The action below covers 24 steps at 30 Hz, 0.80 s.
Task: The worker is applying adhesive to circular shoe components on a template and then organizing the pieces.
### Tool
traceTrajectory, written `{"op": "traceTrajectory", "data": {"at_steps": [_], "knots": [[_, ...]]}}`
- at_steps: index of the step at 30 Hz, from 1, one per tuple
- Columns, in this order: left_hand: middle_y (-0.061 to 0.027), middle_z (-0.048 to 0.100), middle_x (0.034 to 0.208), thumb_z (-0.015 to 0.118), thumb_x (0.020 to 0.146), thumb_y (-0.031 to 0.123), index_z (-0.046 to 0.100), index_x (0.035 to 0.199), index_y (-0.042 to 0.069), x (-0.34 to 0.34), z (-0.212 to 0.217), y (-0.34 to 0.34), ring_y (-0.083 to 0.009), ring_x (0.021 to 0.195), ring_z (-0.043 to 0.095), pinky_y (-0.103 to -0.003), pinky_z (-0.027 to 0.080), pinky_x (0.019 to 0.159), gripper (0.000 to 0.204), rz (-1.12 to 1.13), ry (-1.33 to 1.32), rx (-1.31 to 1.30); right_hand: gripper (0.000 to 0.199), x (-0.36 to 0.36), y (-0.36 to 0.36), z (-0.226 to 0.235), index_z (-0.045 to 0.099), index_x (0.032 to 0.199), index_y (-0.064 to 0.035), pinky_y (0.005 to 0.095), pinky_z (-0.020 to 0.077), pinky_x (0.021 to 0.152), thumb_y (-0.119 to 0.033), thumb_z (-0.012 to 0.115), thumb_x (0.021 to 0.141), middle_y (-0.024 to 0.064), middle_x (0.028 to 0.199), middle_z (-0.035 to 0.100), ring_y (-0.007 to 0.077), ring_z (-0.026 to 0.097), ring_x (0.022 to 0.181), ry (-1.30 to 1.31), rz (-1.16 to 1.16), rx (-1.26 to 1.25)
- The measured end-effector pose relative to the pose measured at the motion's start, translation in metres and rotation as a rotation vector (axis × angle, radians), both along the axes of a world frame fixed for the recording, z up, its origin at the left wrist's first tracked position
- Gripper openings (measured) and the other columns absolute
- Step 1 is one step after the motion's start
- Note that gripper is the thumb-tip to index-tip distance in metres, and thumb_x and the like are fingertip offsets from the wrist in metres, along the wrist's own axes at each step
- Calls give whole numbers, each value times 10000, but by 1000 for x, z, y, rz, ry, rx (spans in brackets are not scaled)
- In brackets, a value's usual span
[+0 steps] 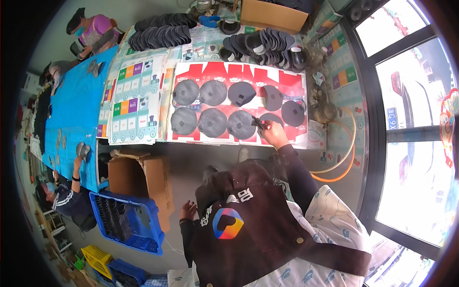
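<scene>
Round dark grey pieces, such as this disc (212, 123), lie in two rows on a red and white printed sheet (205, 71). Most of them carry a small black square. Toward the right the pieces are more curved, like this visor-shaped piece (273, 98). My right hand (273, 135) is closed on a small black object (258, 123), too small to name, over the right edge of a near-row disc (240, 124). Below the table edge, my left hand (189, 210) hangs beside my dark apron (258, 201), fingers apart and holding nothing.
Stacked dark curved pieces (160, 36) line the table's far side under a cardboard box (273, 15). An open carton (143, 177) and a blue crate (129, 222) stand at left. Two people work along a blue-covered table (76, 105). Hoses (351, 148) hang at right.
</scene>
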<state>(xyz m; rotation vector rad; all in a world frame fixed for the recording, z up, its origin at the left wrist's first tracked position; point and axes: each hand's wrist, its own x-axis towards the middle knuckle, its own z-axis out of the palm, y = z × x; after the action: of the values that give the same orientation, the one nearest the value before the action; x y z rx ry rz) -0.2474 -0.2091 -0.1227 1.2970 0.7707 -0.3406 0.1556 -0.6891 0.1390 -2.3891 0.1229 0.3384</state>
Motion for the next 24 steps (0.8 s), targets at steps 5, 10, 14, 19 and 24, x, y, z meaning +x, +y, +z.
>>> {"op": "traceTrajectory", "data": {"at_steps": [5,10,14,19,24], "knots": [[-86,695,1061,541,988,346,598,1281,98,-5,-9,-1,-281,983,667,-403,531,836,388,37,42,-103,273,0,6,-8,706,1016,25,427,516,747,-156,675,814,263,862,678,417,681,823,21,94,232],[-96,678,1093,515,1006,350,580,1316,87,-17,-13,-2,-287,962,666,-397,546,812,411,-59,-43,37,264,1,7,-10,726,941,-14,546,514,857,-204,564,856,309,907,666,480,655,928,89,246,-57],[-110,656,1136,494,1018,349,566,1343,82,5,4,-5,-290,996,658,-397,550,807,427,-71,-4,47,277,2,-22,-5,727,991,-38,563,507,865,-214,577,839,318,925,664,490,645,951,-27,2,-114],[-108,650,1139,507,1009,347,568,1345,83,6,3,-8,-301,1031,645,-415,541,825,432,67,104,-66,276,1,-22,3,719,984,-15,559,508,868,-199,579,833,312,915,669,497,640,948,4,-2,-157],[-105,650,1136,534,994,340,578,1332,89,14,7,-15,-306,1017,646,-428,529,841,423,85,121,-73,197,13,-13,9,715,852,23,438,550,674,-141,673,752,215,723,683,325,712,698,323,-10,195]]}}
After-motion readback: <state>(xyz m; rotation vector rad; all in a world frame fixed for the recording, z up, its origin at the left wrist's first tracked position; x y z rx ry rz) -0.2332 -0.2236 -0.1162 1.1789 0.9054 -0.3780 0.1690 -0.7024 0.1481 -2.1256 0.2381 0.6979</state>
